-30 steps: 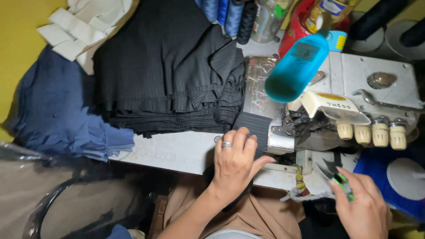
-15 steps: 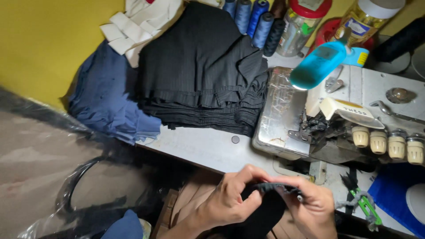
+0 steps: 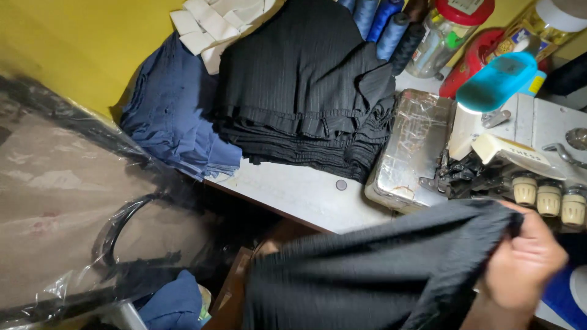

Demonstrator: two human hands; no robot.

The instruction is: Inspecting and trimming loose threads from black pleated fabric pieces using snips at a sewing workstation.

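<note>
A piece of black ribbed cloth (image 3: 379, 275) is held up in front of the table (image 3: 306, 192), stretched across the lower middle of the view. Its upper right corner is pinched in the right hand (image 3: 526, 263), whose fingers (image 3: 538, 229) are clenched over the edge of the cloth, just below the sewing machine (image 3: 489, 146). The rest of the cloth hangs to the left and down from that grip, hiding whatever lies behind it. The left hand is not seen; whether it is behind the cloth cannot be told.

On the table, a stack of black cloth pieces (image 3: 306, 98) is piled beside the machine's metal plate (image 3: 409, 150). A stack of dark blue cloth (image 3: 174, 122) lies against its left side, and some white pieces (image 3: 214, 27) rest at the far edge by the yellow wall (image 3: 73, 43). Spools of thread (image 3: 385, 21) are lined up behind the black stack. A clear plastic sheet (image 3: 67, 208) is spread at the left, below the table.
</note>
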